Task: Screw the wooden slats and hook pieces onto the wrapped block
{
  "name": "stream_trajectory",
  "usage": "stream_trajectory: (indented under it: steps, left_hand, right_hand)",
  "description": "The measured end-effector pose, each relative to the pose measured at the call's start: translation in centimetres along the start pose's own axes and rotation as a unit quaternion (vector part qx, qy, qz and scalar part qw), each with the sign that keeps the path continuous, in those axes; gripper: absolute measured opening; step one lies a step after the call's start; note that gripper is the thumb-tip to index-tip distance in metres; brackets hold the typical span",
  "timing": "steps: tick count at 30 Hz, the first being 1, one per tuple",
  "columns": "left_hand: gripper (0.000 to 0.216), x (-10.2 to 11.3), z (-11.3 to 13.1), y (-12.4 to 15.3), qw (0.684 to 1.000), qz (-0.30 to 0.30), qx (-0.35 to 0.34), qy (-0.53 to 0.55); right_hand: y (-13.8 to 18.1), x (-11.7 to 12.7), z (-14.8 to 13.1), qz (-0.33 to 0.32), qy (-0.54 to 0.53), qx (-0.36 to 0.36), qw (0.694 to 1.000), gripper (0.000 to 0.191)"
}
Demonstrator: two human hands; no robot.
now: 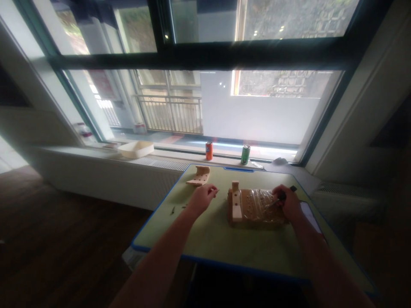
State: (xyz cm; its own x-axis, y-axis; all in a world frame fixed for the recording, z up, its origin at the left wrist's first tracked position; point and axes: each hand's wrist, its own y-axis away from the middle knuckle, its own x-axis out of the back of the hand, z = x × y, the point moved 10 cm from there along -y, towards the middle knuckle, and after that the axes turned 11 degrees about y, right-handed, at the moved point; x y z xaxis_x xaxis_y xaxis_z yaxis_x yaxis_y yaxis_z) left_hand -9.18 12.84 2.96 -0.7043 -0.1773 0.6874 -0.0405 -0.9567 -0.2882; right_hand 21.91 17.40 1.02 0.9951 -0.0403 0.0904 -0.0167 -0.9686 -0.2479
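My left hand [204, 199] is held over the middle of the table, fingertips pinched around something small and thin that I cannot make out. In my right hand [287, 202] is a screwdriver with a black handle [282, 195]; its thin shaft points left and down over a brown box [253, 205] wrapped in clear plastic. A pale wooden piece with dark holes [236, 203] lies across the left end of the box. Behind my left hand rests a curved wooden piece with holes [201, 176]. Small dark bits [173, 210], perhaps screws, lie to the left of my left wrist.
The green table [224, 244] has a blue edge and stands against a windowsill. On the sill are an orange can [209, 151], a green can [245, 155] and a cream tray [136, 149]. A flat device with a bright screen [308, 216] lies by my right forearm.
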Motion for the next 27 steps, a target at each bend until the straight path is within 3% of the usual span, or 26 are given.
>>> stream_trajectory:
  steps: [4, 9, 15, 27]
  left_hand:
    - [0.032, -1.1, 3.1, -1.1, 0.971, 0.017, -0.053, 0.230]
    - [0.034, -2.4, 2.6, -2.0, 0.948, 0.032, -0.015, 0.316]
    - [0.034, -3.8, 2.5, -1.7, 0.936, -0.018, -0.004, 0.350]
    - [0.027, -3.6, 3.0, -1.7, 0.948, -0.017, -0.079, 0.309]
  right_hand:
    - [-0.3, 0.1, 0.8, 0.004, -0.021, -0.013, 1.000, 0.039]
    - [-0.4, -0.1, 1.1, 0.003, -0.026, -0.021, 0.999, 0.039]
    - [-0.1, -0.1, 0.6, 0.007, -0.013, -0.029, 0.999, 0.037]
    - [-0.1, 0.1, 0.4, 0.019, -0.001, -0.037, 0.999, 0.038]
